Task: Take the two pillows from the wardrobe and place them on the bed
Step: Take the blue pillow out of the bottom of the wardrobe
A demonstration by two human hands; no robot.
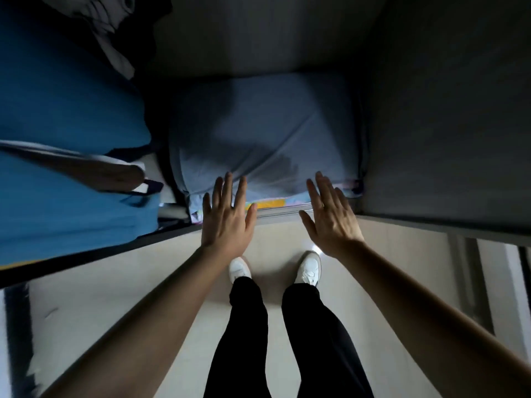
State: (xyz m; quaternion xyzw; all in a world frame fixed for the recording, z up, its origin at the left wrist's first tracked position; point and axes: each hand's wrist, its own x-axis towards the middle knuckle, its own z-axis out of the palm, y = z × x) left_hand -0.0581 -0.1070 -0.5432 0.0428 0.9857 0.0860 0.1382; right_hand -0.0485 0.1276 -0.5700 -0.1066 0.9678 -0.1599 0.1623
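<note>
Left hand (227, 218) and right hand (330, 222) were spread open, empty, before the grey-blue pillow (264, 133) on the wardrobe (431, 124) floor. Soft and light, probably; best gripped at both front corners.

Pillow (264, 130) — matt grey-blue cloth; floor (178, 297) — glossy.

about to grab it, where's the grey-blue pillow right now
In the head view the grey-blue pillow lies in the wardrobe's right compartment, against the right wall, beside the blue bag, just beyond the open left hand and right hand.
</note>
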